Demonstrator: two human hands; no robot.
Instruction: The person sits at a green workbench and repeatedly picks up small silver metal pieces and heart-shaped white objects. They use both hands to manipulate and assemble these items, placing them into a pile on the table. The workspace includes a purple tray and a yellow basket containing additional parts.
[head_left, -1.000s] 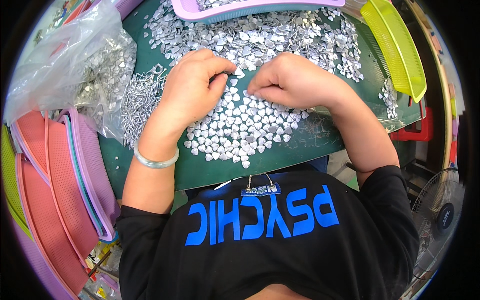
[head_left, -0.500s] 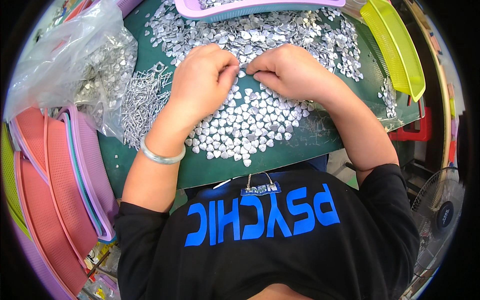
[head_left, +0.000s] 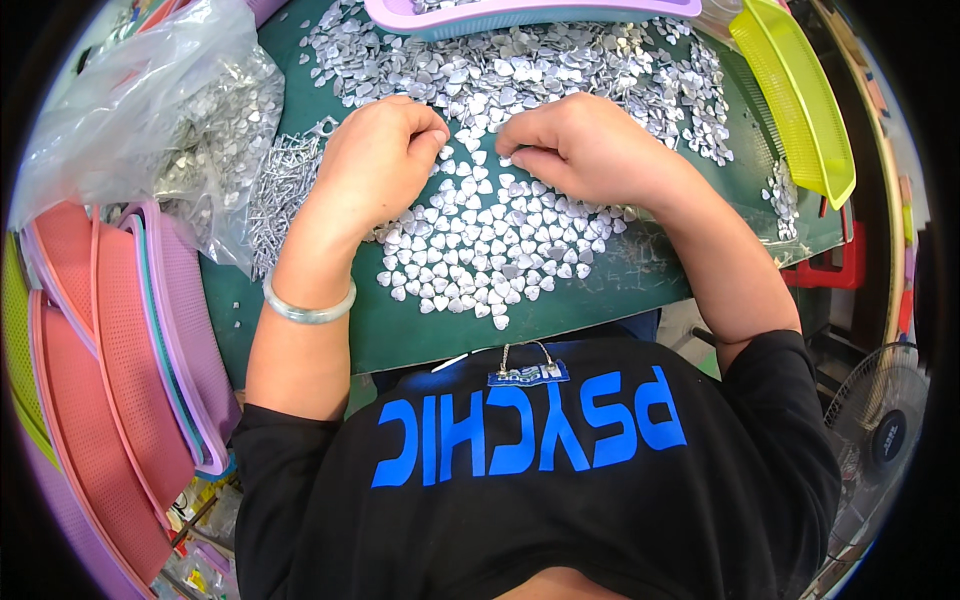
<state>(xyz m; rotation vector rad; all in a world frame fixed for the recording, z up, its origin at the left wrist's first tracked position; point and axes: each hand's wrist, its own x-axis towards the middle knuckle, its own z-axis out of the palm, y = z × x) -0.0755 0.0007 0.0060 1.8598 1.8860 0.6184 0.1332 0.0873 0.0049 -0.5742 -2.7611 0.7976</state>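
Note:
Many small silver heart-shaped metal pieces (head_left: 480, 245) lie spread on the green table top (head_left: 390, 335) in front of me. A denser heap of the same hearts (head_left: 510, 75) is beyond my hands. My left hand (head_left: 378, 158) is closed, thumb and forefinger pinched at the left edge of the spread hearts; what is between them is hidden. Across a small gap, my right hand (head_left: 590, 150) is also closed, its thumb and forefinger tips low over the hearts. A single heart (head_left: 506, 161) shows at those tips; whether it is gripped I cannot tell.
Thin silver metal pins (head_left: 285, 190) lie piled left of my left hand. Behind them slumps a clear plastic bag (head_left: 200, 130) of hearts. A lilac basket (head_left: 540, 18) stands at the far edge, a lime-green one (head_left: 800, 110) at right. Stacked baskets (head_left: 110, 350) fill the left side.
My left hand has moved left, away from my right hand, so the gap between their fingertips is wider. The right hand has barely shifted. Several hearts now show between them.

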